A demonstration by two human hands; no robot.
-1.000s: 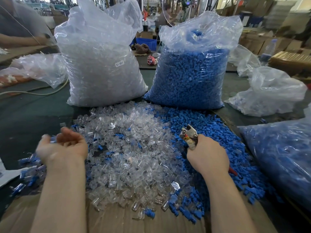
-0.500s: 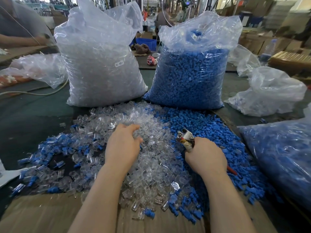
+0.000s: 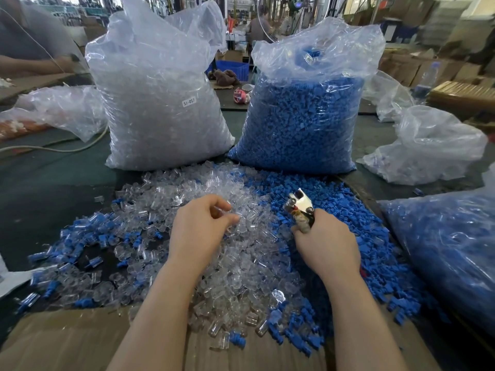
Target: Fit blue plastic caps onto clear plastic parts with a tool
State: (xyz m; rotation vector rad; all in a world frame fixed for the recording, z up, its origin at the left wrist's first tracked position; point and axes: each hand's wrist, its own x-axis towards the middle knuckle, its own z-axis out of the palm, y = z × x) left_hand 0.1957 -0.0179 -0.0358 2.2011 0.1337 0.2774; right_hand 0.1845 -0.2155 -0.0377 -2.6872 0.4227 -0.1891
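A heap of clear plastic parts (image 3: 241,263) lies in the middle of the table, with a heap of loose blue caps (image 3: 356,231) to its right. My left hand (image 3: 201,228) hovers over the clear heap, thumb and fingers pinched on one clear part (image 3: 218,211). My right hand (image 3: 326,242) grips a plier-like metal tool (image 3: 298,204), its shiny head pointing up and away over the blue caps. Finished pieces, clear with blue caps (image 3: 88,236), lie scattered at the left.
Two tall plastic bags stand behind the heaps: one of clear parts (image 3: 160,103), one of blue caps (image 3: 302,121). Another bag of blue pieces (image 3: 450,253) sits at the right, crumpled bags (image 3: 428,145) behind it. A cardboard sheet (image 3: 67,341) lies nearest me.
My left hand swung from the far left, over the finished pieces, to the middle of the clear heap and pinched up a clear part. My right hand with the tool barely moved.
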